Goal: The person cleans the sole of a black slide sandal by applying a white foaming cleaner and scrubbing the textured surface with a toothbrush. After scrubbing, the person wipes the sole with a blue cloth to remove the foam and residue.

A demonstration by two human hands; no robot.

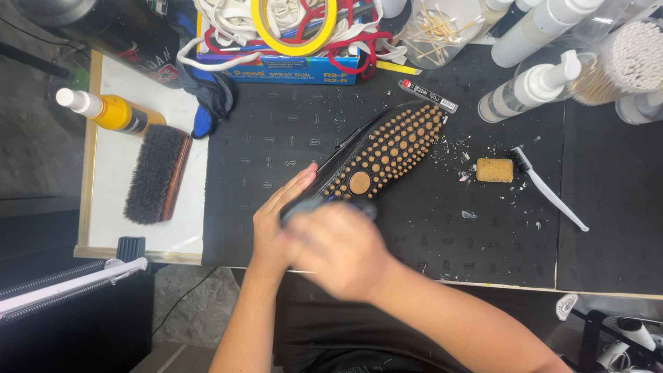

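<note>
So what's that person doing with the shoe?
A person has a black shoe lying sole-up on a dark mat. The left hand steadies its heel end. The right hand, blurred, holds a small dark tool against the heel; I cannot tell what kind. A tan block and a white toothbrush lie nearby.

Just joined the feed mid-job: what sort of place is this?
Most likely a shoe-cleaning or repair bench. A black shoe lies sole-up with tan studs on a dark mat, a bristle brush sits on the left, and spray bottles stand at the back.
</note>
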